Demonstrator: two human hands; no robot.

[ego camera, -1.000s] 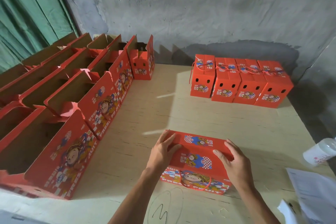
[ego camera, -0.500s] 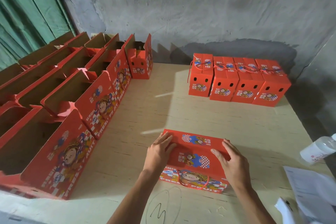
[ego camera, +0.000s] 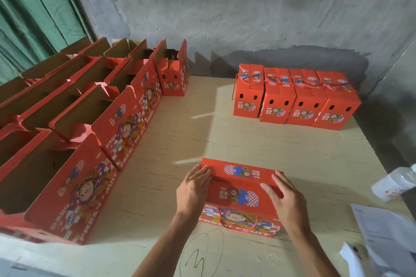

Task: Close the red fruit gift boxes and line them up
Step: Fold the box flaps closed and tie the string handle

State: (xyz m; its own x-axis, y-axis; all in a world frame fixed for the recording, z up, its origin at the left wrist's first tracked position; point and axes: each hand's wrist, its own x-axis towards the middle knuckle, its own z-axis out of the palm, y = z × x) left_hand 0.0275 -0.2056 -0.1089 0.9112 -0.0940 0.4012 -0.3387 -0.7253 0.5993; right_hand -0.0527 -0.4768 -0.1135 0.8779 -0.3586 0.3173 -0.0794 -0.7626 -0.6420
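Note:
A closed red fruit gift box with cartoon prints and a red rope handle stands on the wooden table right in front of me. My left hand lies on its left end, fingers straight on the top flap. My right hand presses on its right end, fingers laid over the top. A row of several closed red boxes stands side by side at the far right by the wall. Several open red boxes with raised flaps fill the left side.
A plastic bottle lies at the table's right edge. White papers sit at the near right corner. A pencil scribble marks the tabletop near me. A grey concrete wall rises behind and a green curtain hangs at the left.
The view shifted slightly. Both hands stay on the ends of the near box, with fingers settling a little on the top flaps.

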